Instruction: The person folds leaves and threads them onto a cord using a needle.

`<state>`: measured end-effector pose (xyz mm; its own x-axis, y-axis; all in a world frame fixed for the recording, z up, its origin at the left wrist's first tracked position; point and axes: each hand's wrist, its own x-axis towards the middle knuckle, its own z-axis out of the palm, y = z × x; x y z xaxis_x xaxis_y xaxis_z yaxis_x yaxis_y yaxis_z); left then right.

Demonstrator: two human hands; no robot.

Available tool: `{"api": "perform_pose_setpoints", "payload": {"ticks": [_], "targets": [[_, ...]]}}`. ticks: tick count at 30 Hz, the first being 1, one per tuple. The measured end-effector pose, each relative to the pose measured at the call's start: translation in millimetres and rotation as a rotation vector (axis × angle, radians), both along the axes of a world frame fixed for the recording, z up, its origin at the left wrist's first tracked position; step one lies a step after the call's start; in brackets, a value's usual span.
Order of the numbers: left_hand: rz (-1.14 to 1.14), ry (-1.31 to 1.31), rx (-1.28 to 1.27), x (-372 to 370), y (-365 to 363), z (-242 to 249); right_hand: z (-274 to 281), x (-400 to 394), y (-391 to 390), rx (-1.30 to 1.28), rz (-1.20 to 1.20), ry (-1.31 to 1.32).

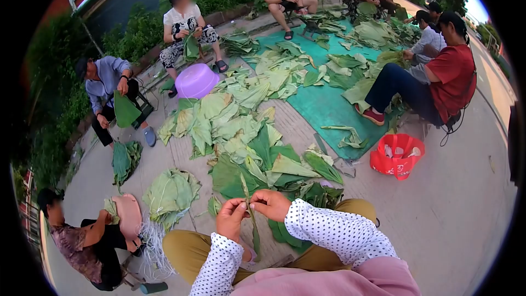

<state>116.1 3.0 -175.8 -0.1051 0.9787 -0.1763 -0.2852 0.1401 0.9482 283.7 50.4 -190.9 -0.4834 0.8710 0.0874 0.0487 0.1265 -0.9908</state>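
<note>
Between my knees, a narrow folded green leaf is held upright, its pale tip pointing away from me. My left hand pinches it from the left, thumb and fingertips pressed together. From the other side, my right hand also pinches the leaf at about its middle, and the fingertips of both hands nearly meet. Just beyond my hands lies a heap of large wide leaves, green and partly yellowed. More dark green leaves rest close by my right wrist.
Several people sit around the leaves, some holding leaves. A bundle of leaves and white strings lie to the left. A purple basin stands farther off. At right are a red bag and a green tarp.
</note>
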Motion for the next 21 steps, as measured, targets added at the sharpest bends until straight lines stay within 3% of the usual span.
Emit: {"api": "perform_pose_setpoints", "payload": {"ticks": [5,7,11,13,19,21], "targets": [[0.015,-0.013,-0.003,4,-3,-7,-7,0,0,-0.011,-0.008,0.067],[0.014,0.048,0.027,3,-3,-8,-5,5,2,0.504,-0.120,-0.193],[0.032,0.126,0.022,4,-4,-3,8,6,1,0.566,-0.126,-0.208],[0.045,0.229,0.038,5,-4,-1,15,5,-1,0.058,0.052,-0.139],[-0.009,0.423,0.146,8,-6,-9,12,5,0,-0.194,0.086,-0.159],[-0.008,0.363,0.114,7,-7,-10,9,7,0,-0.255,0.089,-0.103]]}}
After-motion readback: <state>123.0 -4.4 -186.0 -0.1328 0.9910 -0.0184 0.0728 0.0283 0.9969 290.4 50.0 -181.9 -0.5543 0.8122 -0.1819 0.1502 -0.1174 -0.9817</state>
